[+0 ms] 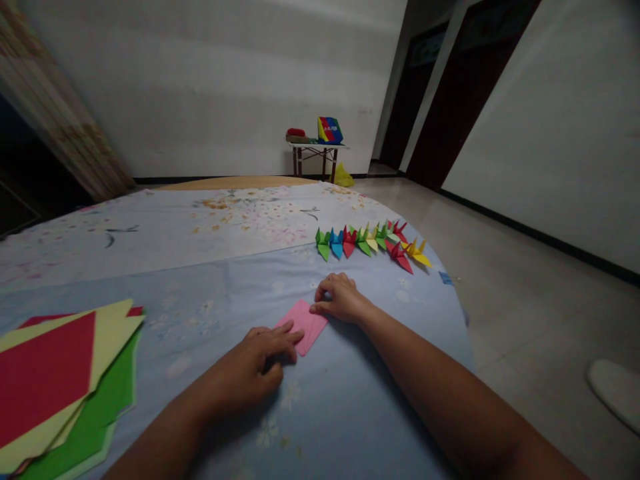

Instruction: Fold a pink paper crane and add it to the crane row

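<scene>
A small folded piece of pink origami paper (303, 320) lies on the blue floral cloth between my hands. My left hand (267, 357) rests on its left part, with the fingers stretched out and the thumb apart. At the right corner, my right hand (340, 298) has its thumb and curled fingers closed on the paper's edge. A crease line runs down the paper near the right thumb. Part of the left side is covered by my left fingers.
Several folded paper cranes (363, 241) in mixed colours stand in a row at the far right. A pile of coloured paper sheets (45, 373) lies at the left. The round table's edge (463, 320) curves along the right. A small side table (320, 145) stands by the wall.
</scene>
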Demonstrator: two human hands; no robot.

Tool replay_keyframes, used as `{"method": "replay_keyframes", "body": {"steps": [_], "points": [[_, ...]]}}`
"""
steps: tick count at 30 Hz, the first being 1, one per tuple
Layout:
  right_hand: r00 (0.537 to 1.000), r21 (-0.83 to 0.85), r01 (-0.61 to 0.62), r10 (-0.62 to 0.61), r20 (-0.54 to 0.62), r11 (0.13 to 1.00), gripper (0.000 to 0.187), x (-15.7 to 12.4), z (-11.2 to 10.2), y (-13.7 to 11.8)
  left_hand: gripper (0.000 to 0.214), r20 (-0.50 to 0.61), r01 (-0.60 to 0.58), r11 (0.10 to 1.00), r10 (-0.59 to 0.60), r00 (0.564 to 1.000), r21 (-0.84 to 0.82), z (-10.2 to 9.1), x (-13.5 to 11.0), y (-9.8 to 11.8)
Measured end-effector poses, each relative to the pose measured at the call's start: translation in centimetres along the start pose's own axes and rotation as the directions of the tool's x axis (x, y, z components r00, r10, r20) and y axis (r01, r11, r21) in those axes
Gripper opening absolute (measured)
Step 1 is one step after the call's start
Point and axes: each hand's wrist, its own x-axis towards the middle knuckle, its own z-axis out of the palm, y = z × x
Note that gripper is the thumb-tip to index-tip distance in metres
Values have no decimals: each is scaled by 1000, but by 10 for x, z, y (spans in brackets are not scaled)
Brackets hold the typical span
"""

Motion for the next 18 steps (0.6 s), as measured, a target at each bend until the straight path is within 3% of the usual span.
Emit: {"method": "replay_keyframes", "body": {"steps": [3, 10, 18], "points": [[1000, 5, 0, 0, -11, 1000, 26, 0, 1, 1, 47, -60, 48, 998, -47, 997, 26, 3, -1, 1], [1000, 0, 14, -14, -14, 1000, 27, 0, 2, 2, 47, -40, -112, 974, 122, 992, 199, 8, 1, 1], [997, 91, 13, -6, -74, 996, 19, -1, -6, 4, 46, -88, -100, 970, 122, 989, 219, 8, -1, 6]]}}
